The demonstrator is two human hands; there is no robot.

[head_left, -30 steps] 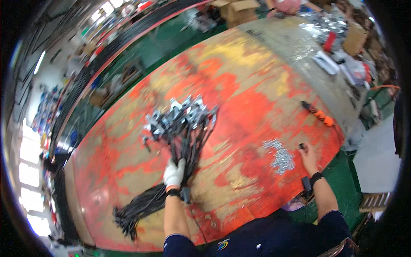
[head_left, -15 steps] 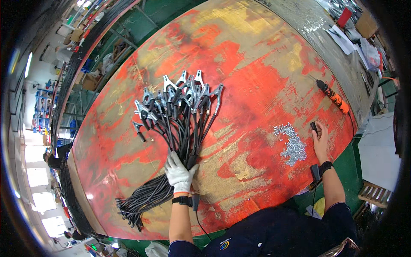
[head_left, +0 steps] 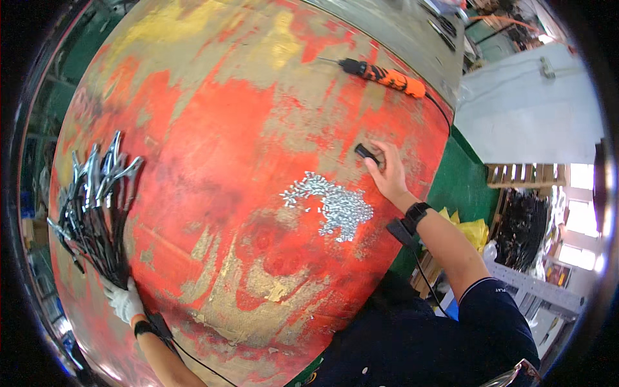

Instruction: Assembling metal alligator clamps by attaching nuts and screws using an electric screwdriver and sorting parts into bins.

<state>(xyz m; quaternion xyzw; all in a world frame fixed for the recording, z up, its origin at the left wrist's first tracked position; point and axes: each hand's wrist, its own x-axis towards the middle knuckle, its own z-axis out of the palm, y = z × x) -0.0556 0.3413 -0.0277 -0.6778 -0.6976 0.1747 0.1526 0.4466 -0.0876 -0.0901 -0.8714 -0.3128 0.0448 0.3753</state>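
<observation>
A bundle of black cables (head_left: 106, 248) with silver metal clamps (head_left: 97, 177) on its far ends lies at the left side of the table. My left hand (head_left: 122, 302), in a white glove, is closed round its near part. My bare right hand (head_left: 389, 169) pinches a short black cylinder (head_left: 366, 153) between thumb and fingers, just above the tabletop. Close to its left is a loose pile of small silver metal pieces (head_left: 338, 206), perhaps screws. An orange and black corded power screwdriver (head_left: 387, 79) lies beyond my right hand, its bit pointing left.
The table (head_left: 213, 135) has a worn red, yellow and tan surface. A grey surface (head_left: 361, 26) adjoins its far side. Past the right edge are green floor (head_left: 465, 174), a white panel (head_left: 522, 103), a wooden pallet (head_left: 525, 175) and yellow bags (head_left: 471, 229).
My view has turned right, so the cables and left hand now appear farther left. Both hands keep their grips; my right hand still holds the black cylinder.
</observation>
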